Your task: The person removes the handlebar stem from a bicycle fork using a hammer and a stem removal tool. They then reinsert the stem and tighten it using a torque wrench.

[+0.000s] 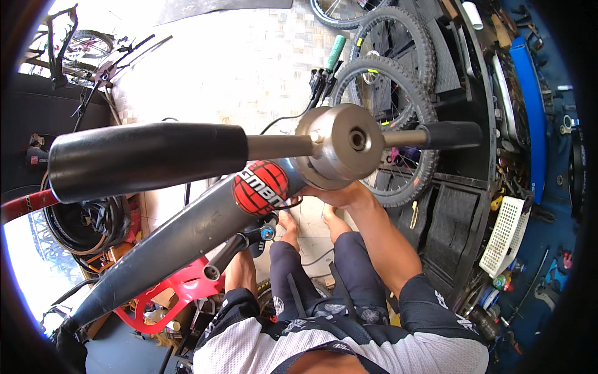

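Note:
A dark grey bicycle frame (174,249) slants across the view from lower left up to its head tube. On the head tube sits a metal tool with a thick round head (352,140) and two black-gripped handles, the larger handle (149,159) at left and the other (451,134) at right. My right hand (339,194) reaches in under the tool's head beside the head tube, closed, its fingers mostly hidden. Of my left arm only the forearm (242,271) shows; the frame hides that hand. A shock absorber (240,243) is mounted below the frame's tube.
Bicycle wheels (430,112) lean against a black cabinet (455,212) at right. Beyond are a white perforated basket (503,237) and a blue wall with tools. A red plastic part (180,293) lies below the frame. Tyres (93,230) and other bicycles are at left.

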Motion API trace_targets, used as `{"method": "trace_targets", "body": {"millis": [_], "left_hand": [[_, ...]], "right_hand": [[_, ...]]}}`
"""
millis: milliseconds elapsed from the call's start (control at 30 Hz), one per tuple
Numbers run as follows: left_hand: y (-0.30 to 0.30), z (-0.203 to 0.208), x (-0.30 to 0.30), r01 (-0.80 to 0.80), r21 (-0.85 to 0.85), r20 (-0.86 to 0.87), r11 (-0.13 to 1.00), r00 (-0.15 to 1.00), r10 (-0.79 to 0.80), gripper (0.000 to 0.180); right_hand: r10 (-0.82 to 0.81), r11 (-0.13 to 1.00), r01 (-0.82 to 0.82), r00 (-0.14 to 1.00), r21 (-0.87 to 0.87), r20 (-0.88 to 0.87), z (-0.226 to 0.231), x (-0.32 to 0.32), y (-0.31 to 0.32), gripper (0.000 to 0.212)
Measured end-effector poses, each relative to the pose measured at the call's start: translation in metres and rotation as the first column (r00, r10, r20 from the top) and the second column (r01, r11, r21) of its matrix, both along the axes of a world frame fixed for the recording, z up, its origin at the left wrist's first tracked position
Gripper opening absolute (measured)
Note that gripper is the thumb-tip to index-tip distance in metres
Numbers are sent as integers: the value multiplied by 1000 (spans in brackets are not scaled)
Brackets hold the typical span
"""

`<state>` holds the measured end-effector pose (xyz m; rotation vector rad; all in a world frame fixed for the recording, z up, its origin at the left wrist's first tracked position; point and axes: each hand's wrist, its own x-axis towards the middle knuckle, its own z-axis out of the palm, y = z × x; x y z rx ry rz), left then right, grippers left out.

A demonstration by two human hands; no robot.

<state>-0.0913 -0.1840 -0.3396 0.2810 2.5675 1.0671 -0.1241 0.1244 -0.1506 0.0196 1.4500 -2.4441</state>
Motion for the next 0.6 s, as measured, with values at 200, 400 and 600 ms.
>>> {"method": "trace_targets", "body": {"millis": [200,400,600], "left_hand": [[-4,-10,14,-50,46,24,998,999,49,28],[-9,-9,26,-82,71,50,994,996,79,28],[-18,3,40,-116,76,81,990,991,109,29]], "right_hand": [[-1,983,31,987,183,-163,-1,0,-6,38],[128,991,-129,991,30,45,4,-4,-8,36],[120,993,-120,993,3,-3,11,-6,-11,37]]}}
